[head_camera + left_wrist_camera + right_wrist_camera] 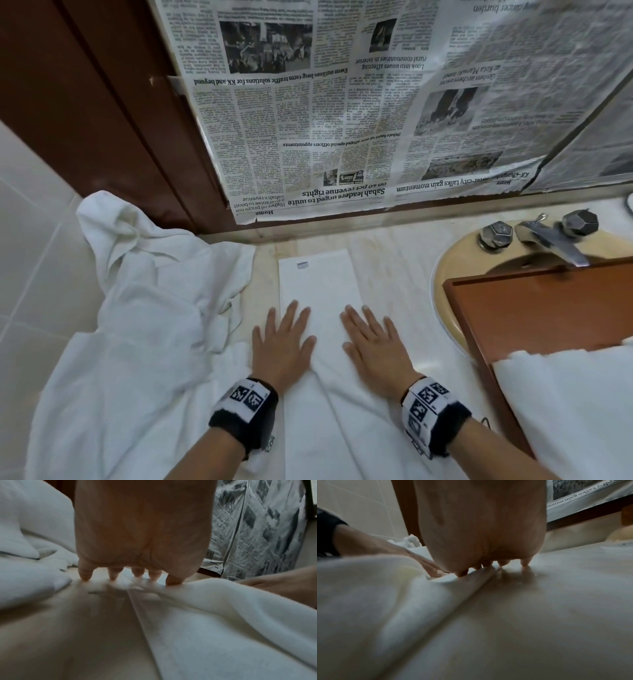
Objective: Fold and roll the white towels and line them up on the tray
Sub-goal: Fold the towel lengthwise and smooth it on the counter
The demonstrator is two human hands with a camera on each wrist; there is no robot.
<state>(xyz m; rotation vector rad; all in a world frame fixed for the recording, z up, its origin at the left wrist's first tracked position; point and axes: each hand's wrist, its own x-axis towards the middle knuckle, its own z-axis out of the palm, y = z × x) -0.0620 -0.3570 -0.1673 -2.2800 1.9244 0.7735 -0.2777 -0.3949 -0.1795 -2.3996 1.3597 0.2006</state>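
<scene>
A white towel (318, 294) folded into a long narrow strip lies lengthwise on the pale counter (397, 270), a small label at its far end. My left hand (281, 339) presses flat on its left edge, fingers spread. My right hand (373, 342) presses flat on its right edge. In the left wrist view the left hand's fingertips (85, 576) touch counter and towel (214, 615). The right wrist view shows the right hand's fingertips (524, 564) on the counter beside the towel's edge (402, 601). A brown wooden tray (534, 308) sits to the right over the sink, with white towels (575, 411) at its near end.
A heap of loose white towels (144, 325) covers the counter's left side against a tiled wall (30, 240). A beige sink (452, 260) with a metal tap (548, 240) lies at the right. Newspaper (376, 102) covers the wall behind.
</scene>
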